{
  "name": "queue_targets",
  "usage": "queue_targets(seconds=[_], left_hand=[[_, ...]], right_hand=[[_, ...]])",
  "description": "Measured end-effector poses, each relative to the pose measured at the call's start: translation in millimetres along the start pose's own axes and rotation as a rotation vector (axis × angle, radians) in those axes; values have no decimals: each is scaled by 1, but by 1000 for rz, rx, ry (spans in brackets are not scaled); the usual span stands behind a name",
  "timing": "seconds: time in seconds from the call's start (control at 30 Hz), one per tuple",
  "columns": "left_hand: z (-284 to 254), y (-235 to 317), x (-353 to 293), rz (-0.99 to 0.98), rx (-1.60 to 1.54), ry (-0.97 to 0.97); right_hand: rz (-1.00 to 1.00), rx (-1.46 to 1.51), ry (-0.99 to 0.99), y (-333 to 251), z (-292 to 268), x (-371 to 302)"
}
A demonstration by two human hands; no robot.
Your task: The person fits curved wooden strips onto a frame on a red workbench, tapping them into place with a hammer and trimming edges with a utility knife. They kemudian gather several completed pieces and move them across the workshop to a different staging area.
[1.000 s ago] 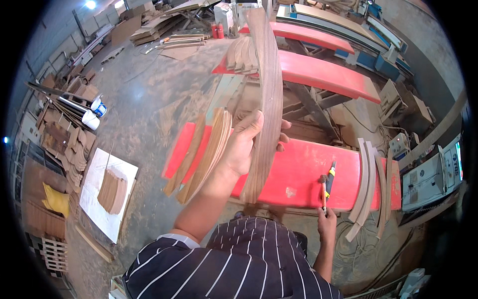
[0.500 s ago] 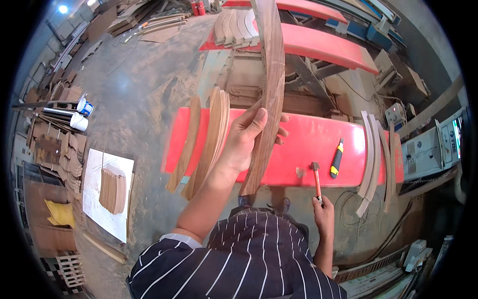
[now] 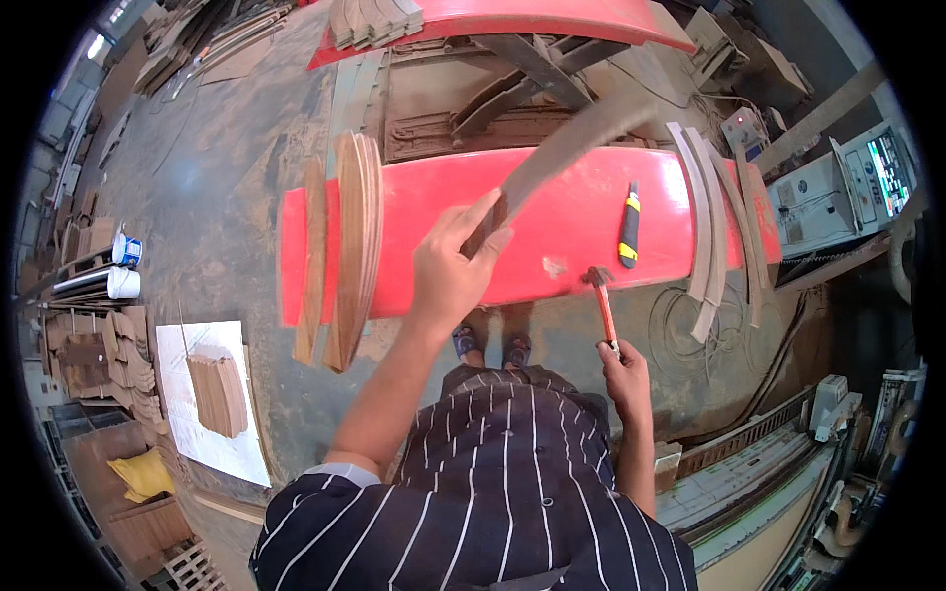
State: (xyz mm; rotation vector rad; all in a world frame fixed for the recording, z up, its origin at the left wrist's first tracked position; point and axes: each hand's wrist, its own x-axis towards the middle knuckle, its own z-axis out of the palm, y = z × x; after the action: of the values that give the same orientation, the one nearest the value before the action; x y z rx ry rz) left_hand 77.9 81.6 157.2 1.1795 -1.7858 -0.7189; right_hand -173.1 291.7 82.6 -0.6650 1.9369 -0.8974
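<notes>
Blurred brown wooden strip (image 3: 558, 161), held slanting toward half past one; orange-handled hammer (image 3: 606, 313), held at its five-thirty, pointing toward eleven-thirty

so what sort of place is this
Probably a woodworking workshop: curved wooden slats and a utility knife lie on a red bench, and the right hand holds a hammer.

Dark printed characters stood on the pale control console (image 3: 816, 200), beside its lit screen (image 3: 889, 172). The screen's lines, apparently text, were too small to read at the view's rim.
</notes>
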Motion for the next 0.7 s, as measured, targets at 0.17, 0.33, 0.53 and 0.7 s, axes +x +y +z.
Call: queue_targets(seconds=[0.17,0.33,0.53,0.7], left_hand=[[20,11,-28,35,266,35],[30,27,-35,85,366,69],[37,34,-41,109,417,109],[44,25,-49,8,287,34]], right_hand=[[-15,104,-25,20,-18,10],[-29,161,-76,33,-24,23],[-48,119,-150,27,-35,32],[-108,123,-169,33,-40,37]])
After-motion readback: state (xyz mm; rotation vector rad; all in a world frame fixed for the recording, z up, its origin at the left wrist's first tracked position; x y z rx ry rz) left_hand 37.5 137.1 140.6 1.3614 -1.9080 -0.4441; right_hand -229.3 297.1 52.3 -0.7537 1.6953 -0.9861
